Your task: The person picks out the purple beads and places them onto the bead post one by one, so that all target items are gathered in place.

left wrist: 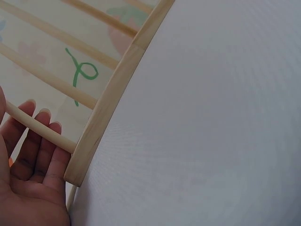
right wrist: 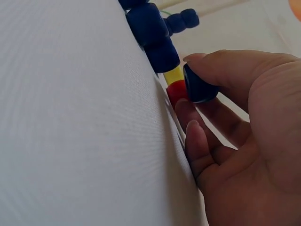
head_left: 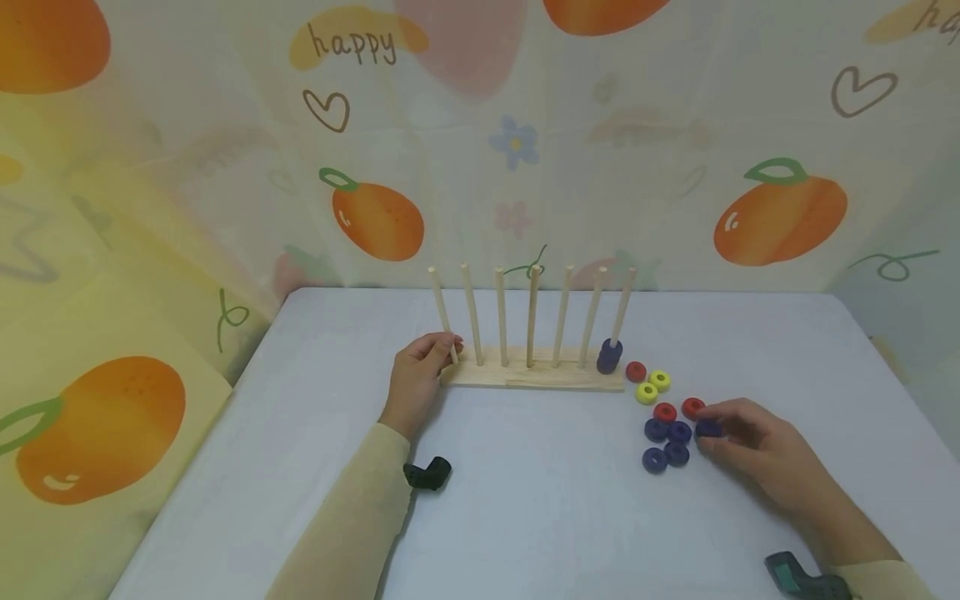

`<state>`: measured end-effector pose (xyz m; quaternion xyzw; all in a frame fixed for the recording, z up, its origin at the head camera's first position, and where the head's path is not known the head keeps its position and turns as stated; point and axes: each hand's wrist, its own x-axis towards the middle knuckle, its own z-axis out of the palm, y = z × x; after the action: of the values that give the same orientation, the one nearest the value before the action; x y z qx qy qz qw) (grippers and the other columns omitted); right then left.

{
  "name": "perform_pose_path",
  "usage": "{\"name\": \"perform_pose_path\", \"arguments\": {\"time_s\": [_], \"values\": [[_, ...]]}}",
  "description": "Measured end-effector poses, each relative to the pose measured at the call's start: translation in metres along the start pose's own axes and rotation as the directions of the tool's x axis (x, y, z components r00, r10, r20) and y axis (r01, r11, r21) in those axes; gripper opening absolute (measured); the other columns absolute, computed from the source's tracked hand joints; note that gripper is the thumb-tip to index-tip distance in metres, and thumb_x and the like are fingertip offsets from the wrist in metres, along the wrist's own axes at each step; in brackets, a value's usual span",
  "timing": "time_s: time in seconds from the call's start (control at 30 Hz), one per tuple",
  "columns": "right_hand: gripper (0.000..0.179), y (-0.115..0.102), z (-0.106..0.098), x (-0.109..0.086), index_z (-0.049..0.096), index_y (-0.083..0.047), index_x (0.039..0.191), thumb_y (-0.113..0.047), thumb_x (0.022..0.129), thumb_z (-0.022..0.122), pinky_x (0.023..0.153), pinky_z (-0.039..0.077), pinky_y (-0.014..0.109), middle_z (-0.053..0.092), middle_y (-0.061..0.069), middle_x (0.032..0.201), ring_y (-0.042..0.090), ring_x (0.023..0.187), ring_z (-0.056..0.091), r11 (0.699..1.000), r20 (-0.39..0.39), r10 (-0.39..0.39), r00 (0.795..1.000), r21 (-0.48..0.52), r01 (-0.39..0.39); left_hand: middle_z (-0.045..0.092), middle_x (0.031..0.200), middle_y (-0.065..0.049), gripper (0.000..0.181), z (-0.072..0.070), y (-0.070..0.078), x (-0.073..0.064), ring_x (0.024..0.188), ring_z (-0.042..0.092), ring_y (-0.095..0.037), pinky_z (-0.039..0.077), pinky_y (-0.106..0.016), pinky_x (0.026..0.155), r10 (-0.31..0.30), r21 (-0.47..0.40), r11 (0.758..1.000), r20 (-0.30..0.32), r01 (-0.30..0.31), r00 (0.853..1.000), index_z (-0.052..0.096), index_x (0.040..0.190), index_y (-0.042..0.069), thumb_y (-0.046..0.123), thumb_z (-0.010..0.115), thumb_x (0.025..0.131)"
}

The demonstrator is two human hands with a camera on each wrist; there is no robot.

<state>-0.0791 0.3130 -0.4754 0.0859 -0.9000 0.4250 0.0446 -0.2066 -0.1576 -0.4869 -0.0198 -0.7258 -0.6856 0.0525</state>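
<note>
A wooden peg rack (head_left: 517,379) with a row of upright pegs stands toward the back of the table. At its left end my left hand (head_left: 422,371) grips the outermost peg (left wrist: 44,129) low down, thumb on one side and fingers on the other. Two dark blue beads (head_left: 610,356) are stacked on the rightmost peg. To the right of the rack, my right hand (head_left: 765,446) pinches another dark blue bead (right wrist: 200,85) between thumb and fingers, close over the table. Beside it lies a red bead (head_left: 693,407).
Several dark blue beads (head_left: 677,454) lie in a cluster left of my right hand. Behind them are a red bead (head_left: 664,412), two yellow beads (head_left: 647,393) and one more red bead (head_left: 636,372) near the rack's right end. A printed cloth (head_left: 570,167) hangs behind the white table (head_left: 525,517).
</note>
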Motion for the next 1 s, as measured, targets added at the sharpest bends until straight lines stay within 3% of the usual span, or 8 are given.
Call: {"name": "perform_pose_path", "arguments": {"time_s": [0.43, 0.83, 1.0], "values": [[0.042, -0.016, -0.006, 0.009, 0.07, -0.007, 0.133, 0.003, 0.094, 0.084, 0.083, 0.051, 0.008, 0.069, 0.012, 0.127, -0.013, 0.105, 0.056, 0.996, -0.012, -0.019, 1.0, -0.084, 0.018, 0.077, 0.118, -0.012, 0.034, 0.001, 0.0, 0.0, 0.118, 0.067, -0.025, 0.056, -0.043, 0.104, -0.004, 0.005, 1.0, -0.004, 0.004, 1.0, 0.079, 0.117, 0.001, 0.033, 0.069, 0.111], [0.048, -0.038, -0.004, 0.022, 0.069, 0.001, 0.129, 0.018, 0.087, 0.083, 0.083, 0.056, 0.012, 0.069, 0.009, 0.116, 0.0, 0.099, 0.068, 0.985, -0.085, -0.152, 0.985, 0.072, 0.158, 0.077, 0.118, -0.014, 0.034, 0.002, 0.001, -0.002, 0.113, 0.071, -0.028, 0.057, -0.044, 0.104, -0.012, 0.0, 1.0, -0.005, 0.012, 1.0, 0.079, 0.116, 0.001, 0.033, 0.069, 0.11], [0.047, -0.054, -0.005, 0.029, 0.067, -0.001, 0.133, 0.013, 0.091, 0.083, 0.083, 0.054, 0.01, 0.068, 0.013, 0.121, -0.001, 0.097, 0.067, 0.991, -0.077, -0.127, 0.989, 0.038, 0.13, 0.077, 0.118, -0.013, 0.034, 0.001, 0.002, -0.002, 0.112, 0.072, -0.03, 0.056, -0.045, 0.104, -0.012, 0.005, 1.0, -0.003, 0.012, 1.0, 0.079, 0.116, 0.0, 0.032, 0.069, 0.111]]}}
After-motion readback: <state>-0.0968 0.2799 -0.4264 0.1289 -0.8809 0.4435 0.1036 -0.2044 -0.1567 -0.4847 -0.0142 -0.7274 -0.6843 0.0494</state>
